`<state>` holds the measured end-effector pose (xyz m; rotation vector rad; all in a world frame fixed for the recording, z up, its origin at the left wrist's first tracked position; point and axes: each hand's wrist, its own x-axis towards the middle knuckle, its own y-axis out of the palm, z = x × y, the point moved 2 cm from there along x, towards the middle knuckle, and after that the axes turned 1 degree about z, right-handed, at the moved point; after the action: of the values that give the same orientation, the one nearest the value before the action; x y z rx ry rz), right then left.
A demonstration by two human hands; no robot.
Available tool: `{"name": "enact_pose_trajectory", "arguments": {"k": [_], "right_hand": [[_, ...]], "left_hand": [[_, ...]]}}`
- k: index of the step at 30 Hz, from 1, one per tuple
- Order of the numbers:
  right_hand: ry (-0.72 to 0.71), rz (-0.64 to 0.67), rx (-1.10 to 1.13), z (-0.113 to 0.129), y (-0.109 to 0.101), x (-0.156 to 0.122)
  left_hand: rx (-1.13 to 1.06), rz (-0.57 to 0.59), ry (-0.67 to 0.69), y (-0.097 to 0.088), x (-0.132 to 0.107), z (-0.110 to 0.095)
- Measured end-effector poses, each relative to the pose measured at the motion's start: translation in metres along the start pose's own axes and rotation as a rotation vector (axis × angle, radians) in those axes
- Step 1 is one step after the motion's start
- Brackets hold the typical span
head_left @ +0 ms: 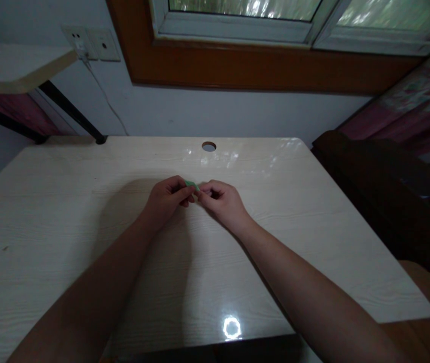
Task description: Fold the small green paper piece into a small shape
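A small green piece (191,184), thin like paper, shows between my fingertips over the middle of the table; my fingers cover most of it, so its full shape is hidden. My left hand (170,195) pinches its left side between thumb and fingers. From the other side my right hand (220,197) closes on it, thumb pressed to the fingers. The fingertips of both hands nearly meet at the piece.
The pale wood-grain table (275,217) has a round cable hole (209,146) near its back edge. A raised shelf (21,65) on black legs stands at the back left. A white cable (105,96) hangs from a wall socket (80,43). Dark furniture (373,186) borders the right side.
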<state>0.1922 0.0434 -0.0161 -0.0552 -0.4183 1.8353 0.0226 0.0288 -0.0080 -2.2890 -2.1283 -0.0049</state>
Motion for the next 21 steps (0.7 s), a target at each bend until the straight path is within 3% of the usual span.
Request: {"name": "enact_pose_trajectory", "arguments": {"k": [14,21], "right_hand": [[0.083,-0.115,0.093,-0.001,-0.006,0.001],[0.026,-0.108,0.066,0.001,-0.007,0.002]], "left_hand": [[-0.045,-0.210,0.064,-0.015,0.004,0.002],[-0.029,-0.129,0.037,-0.008,0.003,-0.001]]}}
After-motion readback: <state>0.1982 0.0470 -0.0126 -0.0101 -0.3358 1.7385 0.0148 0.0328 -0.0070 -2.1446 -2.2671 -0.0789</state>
